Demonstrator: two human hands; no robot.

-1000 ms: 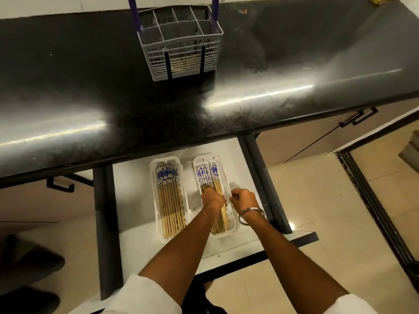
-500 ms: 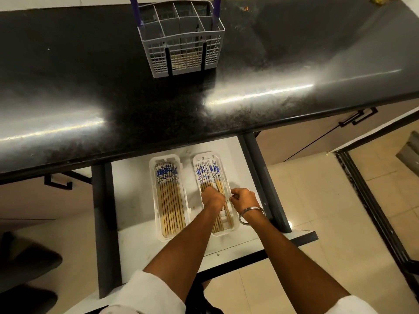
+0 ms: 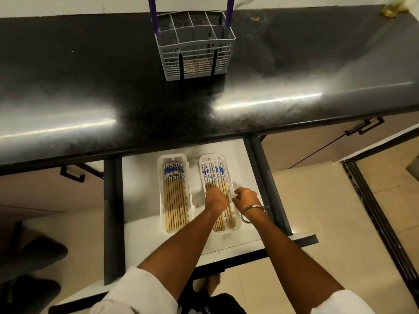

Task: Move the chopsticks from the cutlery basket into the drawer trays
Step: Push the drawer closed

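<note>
Since the earlier frames the left hand [image 3: 215, 198] has slid a little toward the far end of the right tray [image 3: 237, 224], while the right hand [image 3: 246, 198] stays at that tray's right rim.

The left grip is curled down onto the chopsticks [image 3: 214, 177] in the right tray; whether it is clamped on any I cannot tell. The right grip is loosely curled with nothing visibly in it.

Both trays hold a full-looking row: the left tray [image 3: 161, 200] carries neat chopsticks with the blue patterned ends at the far end, the right tray the same, slightly fanned. The cutlery basket [image 3: 195, 45] stands near the far edge of the tabletop [image 3: 90, 87]; pale shapes show low through its mesh, but I cannot tell whether they are chopsticks. The task looks mostly done, with levelling in the right tray in hand.

The drawer [image 3: 140, 177] is pulled out under the tabletop's near edge, which overhangs the trays' far ends. Bare drawer floor lies left of the trays; the right rail sits close beside the right hand.
</note>
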